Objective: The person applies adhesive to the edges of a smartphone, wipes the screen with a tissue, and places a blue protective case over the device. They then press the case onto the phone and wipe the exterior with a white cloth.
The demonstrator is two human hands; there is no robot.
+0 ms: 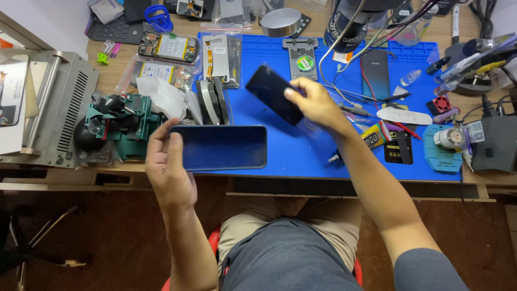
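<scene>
My left hand [168,167] grips the left end of a dark blue phone [223,146], held flat and sideways over the front edge of the blue work mat [301,156]. My right hand [315,102] holds a second black phone or screen panel [272,92] by its right end, tilted above the middle of the mat. The two devices are apart, the black one further from me and to the right.
A green clamping jig [126,124] and a grey machine [59,108] stand at the left. Opened phones and bagged parts [169,47] lie at the back. A microscope [350,19], cables, tools, a round blue pad [444,148] and a black box [498,143] crowd the right.
</scene>
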